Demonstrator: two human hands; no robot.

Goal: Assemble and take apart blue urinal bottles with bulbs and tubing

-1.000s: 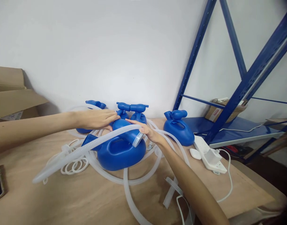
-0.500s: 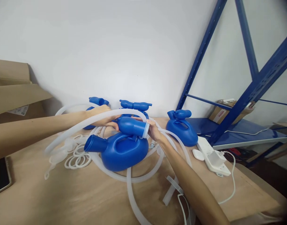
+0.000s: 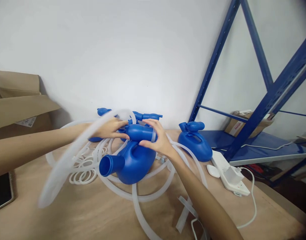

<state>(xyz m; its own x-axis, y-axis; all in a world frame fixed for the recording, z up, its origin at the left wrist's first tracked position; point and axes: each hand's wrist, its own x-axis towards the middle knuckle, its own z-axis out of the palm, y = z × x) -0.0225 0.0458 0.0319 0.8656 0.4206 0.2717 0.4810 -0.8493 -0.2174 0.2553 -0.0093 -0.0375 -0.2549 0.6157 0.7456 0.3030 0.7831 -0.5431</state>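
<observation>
A blue plastic funnel-shaped piece (image 3: 137,132), with a pale ring at its right end, lies across the top of a blue urinal bottle (image 3: 135,166). Thumb and fingers of my left hand (image 3: 114,128) close on the narrow left end of this piece. Around its ringed right end curls my right hand (image 3: 159,138), thumb below and fingers above. The bottle's open neck (image 3: 110,165) faces toward me and to the left. A translucent white hose (image 3: 68,161) arches over my left forearm, blurred by motion.
Behind stand more blue bottles, one at the right (image 3: 194,143). White rings (image 3: 84,171) and coiled hose cover the left-middle table. A power strip (image 3: 230,175), white case (image 3: 213,171) and blue rack (image 3: 263,96) are rightward; a phone (image 3: 3,191) and cardboard box (image 3: 25,103) leftward.
My right hand has shifted its hold farther around the ringed end. The urinal bottle has turned so its neck points more toward me. The hose loop has swung down and nearer.
</observation>
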